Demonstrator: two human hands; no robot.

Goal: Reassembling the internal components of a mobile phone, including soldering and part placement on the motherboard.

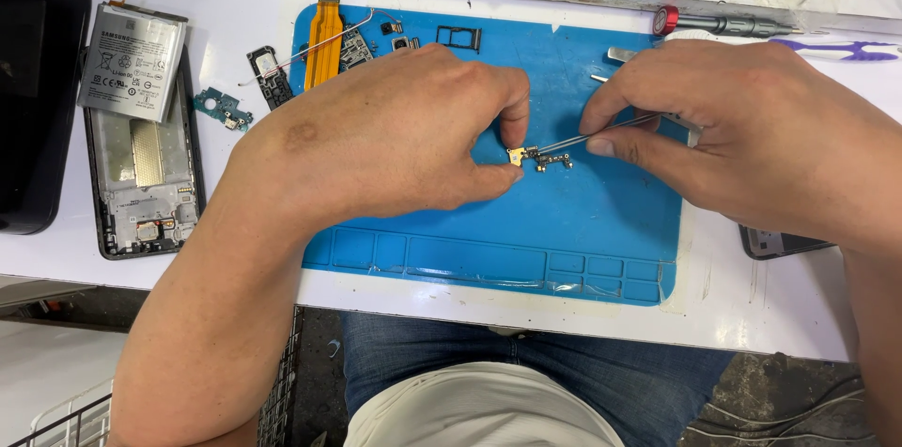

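**Tweezers on a tiny gold part, mid-mat**

The left hand (404, 128) rests on the blue work mat (601, 250), thumb and forefinger pinched shut on one end of a small gold-coloured component (540, 159) near the mat's middle. The right hand (742, 128) grips slim metal tweezers (601, 132), fingers closed around them — their tips touch the component from the right. Far on the mat lie an orange flex strip (325, 41) and small loose parts. To the left, off the mat, sits an opened phone frame (141, 189) with a grey battery (132, 62) lying on it. A red-capped screwdriver (723, 25) lies along the far edge — right side.
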